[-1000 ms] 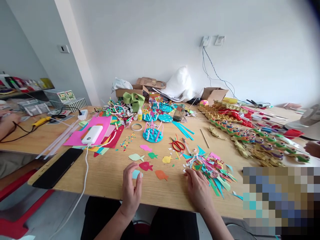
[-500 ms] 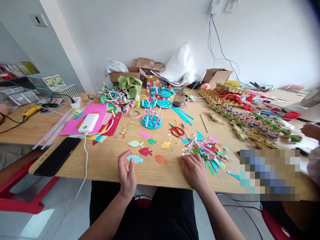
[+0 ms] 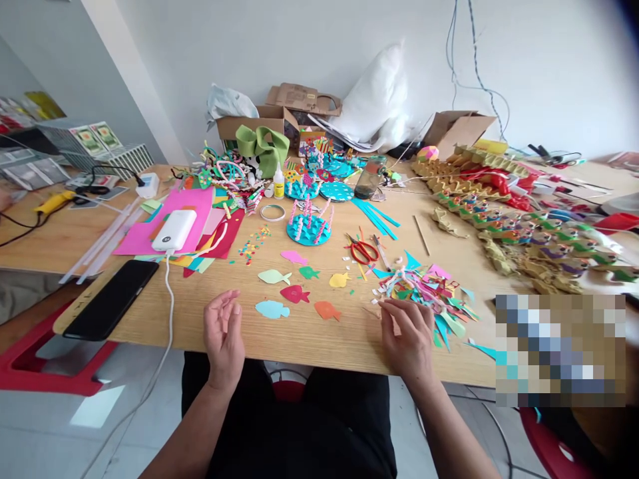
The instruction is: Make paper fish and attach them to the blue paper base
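Observation:
Several paper fish lie flat in front of me: light blue (image 3: 272,310), orange (image 3: 327,311), red (image 3: 295,293), yellow (image 3: 339,280), dark green (image 3: 309,273), pale green (image 3: 274,276) and pink (image 3: 294,257). My left hand (image 3: 223,342) hovers at the table's front edge, left of the light blue fish, fingers loosely curved and holding nothing. Beside the heap of colourful paper scraps (image 3: 424,286), my right hand (image 3: 408,336) is palm down with bent fingers apart. A thin sliver shows by its fingertips; I cannot tell whether they touch it.
Red-handled scissors (image 3: 363,251) lie beyond the fish. A blue base with pink twisted stems (image 3: 308,230) stands behind them. At left are a phone (image 3: 112,299), a white power bank (image 3: 174,229) with its cable, and coloured paper sheets (image 3: 164,206). Egg-carton pieces (image 3: 499,253) spread at right.
My left hand has moved left, away from the light blue fish. My right hand has shifted right, against the scrap heap. The camera view has tilted slightly; the fish stay in place.

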The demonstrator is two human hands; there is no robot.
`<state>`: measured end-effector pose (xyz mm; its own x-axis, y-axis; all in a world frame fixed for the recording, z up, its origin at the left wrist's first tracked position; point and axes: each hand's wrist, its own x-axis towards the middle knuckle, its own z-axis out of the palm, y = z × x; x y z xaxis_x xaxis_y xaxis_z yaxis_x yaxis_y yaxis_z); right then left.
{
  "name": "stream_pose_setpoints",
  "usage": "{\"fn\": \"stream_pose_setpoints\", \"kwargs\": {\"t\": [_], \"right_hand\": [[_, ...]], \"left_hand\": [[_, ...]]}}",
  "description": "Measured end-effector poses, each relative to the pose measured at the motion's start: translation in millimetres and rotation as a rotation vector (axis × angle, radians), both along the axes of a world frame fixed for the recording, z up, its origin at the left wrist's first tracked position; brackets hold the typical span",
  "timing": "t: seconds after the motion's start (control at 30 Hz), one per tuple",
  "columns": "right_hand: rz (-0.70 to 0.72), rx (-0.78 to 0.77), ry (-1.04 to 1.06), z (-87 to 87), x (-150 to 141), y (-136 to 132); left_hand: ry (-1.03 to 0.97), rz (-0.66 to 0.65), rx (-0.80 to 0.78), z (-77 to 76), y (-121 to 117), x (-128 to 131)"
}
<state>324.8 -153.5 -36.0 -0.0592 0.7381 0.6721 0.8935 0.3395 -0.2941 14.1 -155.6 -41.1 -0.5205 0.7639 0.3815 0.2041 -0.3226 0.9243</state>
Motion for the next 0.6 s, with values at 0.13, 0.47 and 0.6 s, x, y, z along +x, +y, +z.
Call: {"fn": "stream_pose_setpoints", "kwargs": {"t": [0.13, 0.47, 0.6], "right_hand": [[0.075, -0.013, 0.004, 3.3, -13.9, -9.7], [0.200, -0.141, -0.061, 3.6, -50.9, -17.5], [0.207, -0.131, -0.061, -0.1, -47.5, -17.3]], "left_hand": [[0.013, -0.022, -0.031, -0.6, 1.0, -5.3], [0.084, -0.067, -0.012, -0.5, -1.6, -1.3], [0.145, -0.119, -0.055, -4.6, -2.2, -4.8]]}}
